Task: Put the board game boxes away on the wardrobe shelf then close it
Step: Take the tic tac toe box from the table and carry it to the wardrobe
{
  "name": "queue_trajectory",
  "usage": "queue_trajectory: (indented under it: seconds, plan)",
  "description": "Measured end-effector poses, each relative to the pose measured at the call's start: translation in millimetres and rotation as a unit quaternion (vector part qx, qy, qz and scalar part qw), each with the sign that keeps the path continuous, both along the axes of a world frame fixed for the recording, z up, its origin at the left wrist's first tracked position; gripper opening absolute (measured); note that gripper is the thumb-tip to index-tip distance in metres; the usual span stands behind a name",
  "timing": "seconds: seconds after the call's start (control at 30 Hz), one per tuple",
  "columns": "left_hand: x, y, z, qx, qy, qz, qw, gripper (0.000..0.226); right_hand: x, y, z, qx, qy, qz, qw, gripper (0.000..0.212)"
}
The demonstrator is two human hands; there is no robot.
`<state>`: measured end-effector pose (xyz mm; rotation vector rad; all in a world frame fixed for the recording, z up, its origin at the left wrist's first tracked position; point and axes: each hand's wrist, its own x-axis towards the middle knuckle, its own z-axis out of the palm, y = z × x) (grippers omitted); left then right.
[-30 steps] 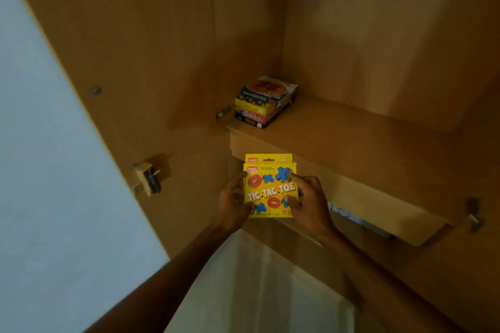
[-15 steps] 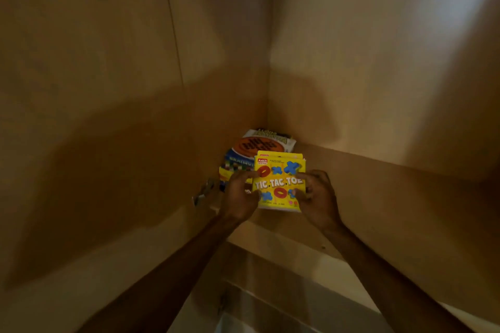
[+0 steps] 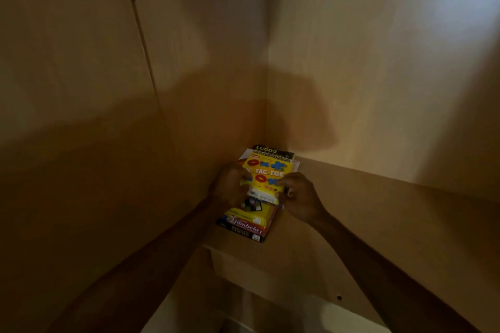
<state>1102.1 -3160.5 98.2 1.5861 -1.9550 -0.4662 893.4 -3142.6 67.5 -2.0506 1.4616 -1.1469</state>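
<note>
A yellow Tic-Tac-Toe box (image 3: 266, 173) lies flat over a stack of board game boxes (image 3: 247, 224) in the left back corner of the wooden wardrobe shelf (image 3: 351, 211). My left hand (image 3: 228, 188) grips the box's left edge and my right hand (image 3: 299, 196) grips its right front corner. A Ludo box (image 3: 270, 151) shows at the back of the stack and a Tambola box at the front. Whether the yellow box rests on the stack or hovers just over it, I cannot tell.
The wardrobe's left side panel (image 3: 108, 116) and back panel (image 3: 378, 76) enclose the shelf. Bare shelf runs to the right of the stack. The shelf's front edge (image 3: 243, 267) hangs over a lower compartment.
Both hands carried the Tic-Tac-Toe box up from below the shelf edge and forward over the stack, tipping it from upright to flat. The camera moved closer and higher.
</note>
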Motion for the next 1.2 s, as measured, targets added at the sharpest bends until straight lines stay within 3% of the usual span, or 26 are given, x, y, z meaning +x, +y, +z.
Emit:
queue_trajectory:
  seconds: [0.07,0.2,0.37,0.67,0.77,0.9,1.0,1.1,1.2]
  plan:
    - [0,2,-3,-0.033,-0.047,0.044,0.997,0.027,3,-5,2,0.01,0.033,0.035,0.999,0.032]
    - [2,8,-8,-0.042,-0.158,0.04,0.986,0.052,10,-13,7,0.032,0.08,0.088,0.992,0.038]
    - [8,16,-14,-0.041,-0.142,0.054,0.988,0.063,18,-20,10,0.071,0.111,0.111,0.985,0.056]
    - [16,20,-6,-0.018,-0.123,0.039,0.992,0.063,21,-23,9,0.093,0.141,0.112,0.979,0.056]
    - [15,26,-10,-0.02,-0.066,0.041,0.997,0.054,19,-17,9,0.08,0.129,0.122,0.981,0.053]
    - [11,48,-20,-0.049,0.036,0.083,0.995,0.037,11,7,10,-0.004,0.008,0.089,0.996,0.04]
    - [-1,78,-31,-0.043,0.105,0.099,0.989,0.026,-1,34,8,-0.011,-0.076,0.065,0.995,0.035]
    - [-18,112,-51,-0.006,0.196,0.125,0.972,0.026,-16,64,-7,-0.001,-0.084,0.05,0.995,0.039]
    - [-36,149,-66,0.026,0.224,0.146,0.963,0.025,-29,98,-31,0.033,-0.084,0.018,0.996,0.042]
